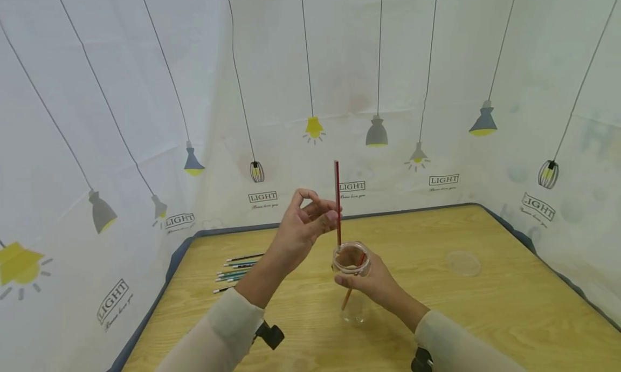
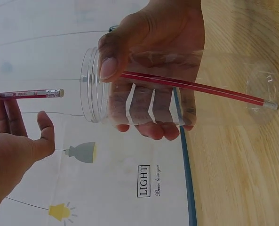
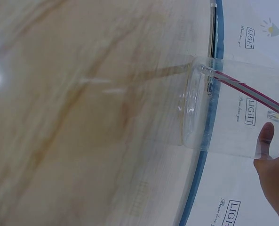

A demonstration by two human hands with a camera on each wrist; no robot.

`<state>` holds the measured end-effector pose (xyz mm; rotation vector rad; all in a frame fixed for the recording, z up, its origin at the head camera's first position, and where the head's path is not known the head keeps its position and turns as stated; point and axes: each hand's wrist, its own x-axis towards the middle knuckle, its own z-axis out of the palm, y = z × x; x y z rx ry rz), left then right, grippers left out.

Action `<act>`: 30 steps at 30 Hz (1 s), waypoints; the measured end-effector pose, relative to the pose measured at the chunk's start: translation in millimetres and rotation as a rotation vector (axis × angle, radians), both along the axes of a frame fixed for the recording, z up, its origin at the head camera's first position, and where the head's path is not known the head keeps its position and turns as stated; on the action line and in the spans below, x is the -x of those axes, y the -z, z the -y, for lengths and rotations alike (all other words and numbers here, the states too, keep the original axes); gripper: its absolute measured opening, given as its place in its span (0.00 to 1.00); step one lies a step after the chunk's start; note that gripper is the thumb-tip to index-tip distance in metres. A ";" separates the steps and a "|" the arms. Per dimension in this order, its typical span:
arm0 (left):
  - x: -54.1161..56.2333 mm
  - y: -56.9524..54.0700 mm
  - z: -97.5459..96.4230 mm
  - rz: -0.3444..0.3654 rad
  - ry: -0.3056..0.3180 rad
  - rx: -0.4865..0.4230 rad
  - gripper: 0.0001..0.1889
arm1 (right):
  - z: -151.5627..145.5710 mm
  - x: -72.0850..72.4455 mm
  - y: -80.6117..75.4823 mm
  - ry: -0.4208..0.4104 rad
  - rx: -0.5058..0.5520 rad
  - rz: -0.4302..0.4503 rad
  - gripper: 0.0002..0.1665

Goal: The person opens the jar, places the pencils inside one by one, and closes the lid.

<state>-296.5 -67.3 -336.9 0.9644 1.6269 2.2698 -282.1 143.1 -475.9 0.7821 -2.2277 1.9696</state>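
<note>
My left hand [image 1: 303,226] pinches a red pencil [image 1: 338,199] between thumb and fingers, upright just above the jar's mouth. In the left wrist view, the held pencil's silver-banded eraser end [image 2: 55,93] faces the opening, a short gap from the rim. Around the upper part of the clear jar [image 2: 224,66] my right hand [image 1: 380,277] is wrapped, thumb near the neck. Inside the upright jar leans another red pencil [image 2: 200,87], its eraser end at the bottom. The right wrist view shows the jar's base [image 3: 191,108] and that leaning pencil [image 3: 245,89].
Several pencils [image 1: 237,275] lie in a loose group on the wooden table [image 1: 412,329], left of the jar and partly behind my left forearm. A clear round lid [image 1: 463,263] rests flat at the right. A lamp-printed white wall covering [image 1: 339,91] borders the table.
</note>
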 end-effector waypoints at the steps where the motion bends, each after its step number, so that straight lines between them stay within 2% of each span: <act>1: 0.3 0.6 -0.1 0.000 0.002 0.002 0.16 | 0.1 -0.1 0.0 0.003 -0.001 0.001 0.36; 10: 0.1 4.2 0.0 0.013 -0.012 0.033 0.16 | 0.5 0.0 -0.6 0.030 -0.019 0.006 0.37; 30: -2.9 9.6 1.5 0.043 -0.041 0.075 0.17 | 0.7 -0.2 -1.2 0.022 -0.012 0.012 0.37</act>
